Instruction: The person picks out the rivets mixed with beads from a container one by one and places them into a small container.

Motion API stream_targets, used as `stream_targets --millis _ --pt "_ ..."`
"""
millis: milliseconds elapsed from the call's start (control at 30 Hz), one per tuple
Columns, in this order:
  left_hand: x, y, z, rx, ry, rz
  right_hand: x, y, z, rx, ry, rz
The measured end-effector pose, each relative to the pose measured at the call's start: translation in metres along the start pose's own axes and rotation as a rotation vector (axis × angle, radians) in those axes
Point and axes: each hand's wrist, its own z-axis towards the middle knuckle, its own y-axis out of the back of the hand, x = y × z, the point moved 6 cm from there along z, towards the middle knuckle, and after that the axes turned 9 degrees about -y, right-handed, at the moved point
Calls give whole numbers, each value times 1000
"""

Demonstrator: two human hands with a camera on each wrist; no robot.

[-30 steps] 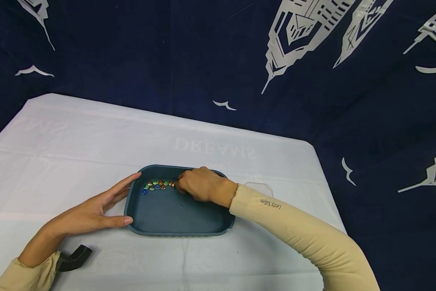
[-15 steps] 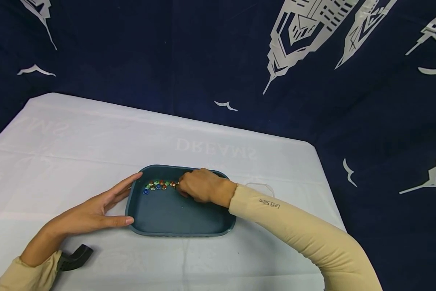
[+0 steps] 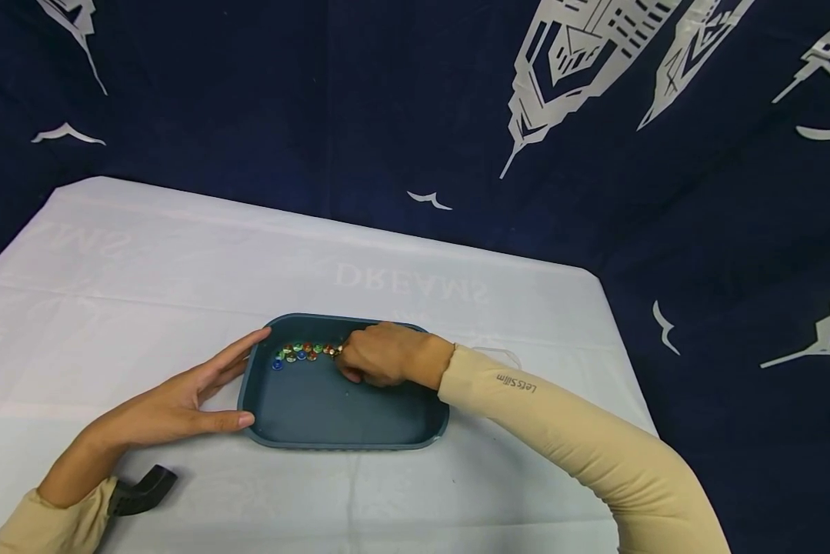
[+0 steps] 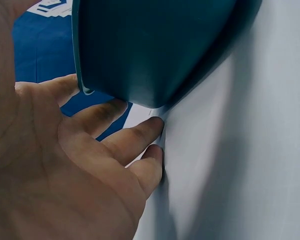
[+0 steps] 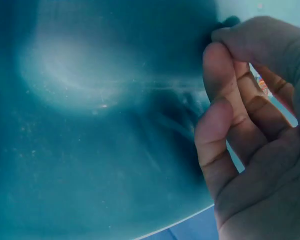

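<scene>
A dark teal tray (image 3: 345, 419) lies on the white-covered table. Several colored glass marbles (image 3: 308, 348) form two uneven rows near its far left side, with a blue marble (image 3: 278, 365) at the left end. My left hand (image 3: 172, 404) spans the tray's left end; thumb and straight fingers touch its rim and outer wall. Inside the tray, my right hand (image 3: 383, 354) has its fingers curled at the right end of the rows. The right wrist view shows thumb and fingers pinched by a small dark rounded thing (image 5: 231, 21), seemingly a marble, mostly hidden.
A faint clear loop-shaped outline (image 3: 501, 355) lies right of the tray, partly behind the right sleeve. A black curved piece (image 3: 145, 491) sticks out at the left cuff. A dark blue printed cloth (image 3: 283, 100) hangs behind the table (image 3: 200, 254).
The right hand has tilted slightly, and more of the marbles at the right end of the rows show beside its fingertips. The left hand and the tray stay in place.
</scene>
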Motion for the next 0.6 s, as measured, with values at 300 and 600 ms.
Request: stream_targets --millis 300,600 --pt "1 1 0 1 0 -2 -1 5 -2 16 34 46" --pt "-1 0 0 1 6 -3 -9 7 -12 19 28 97"
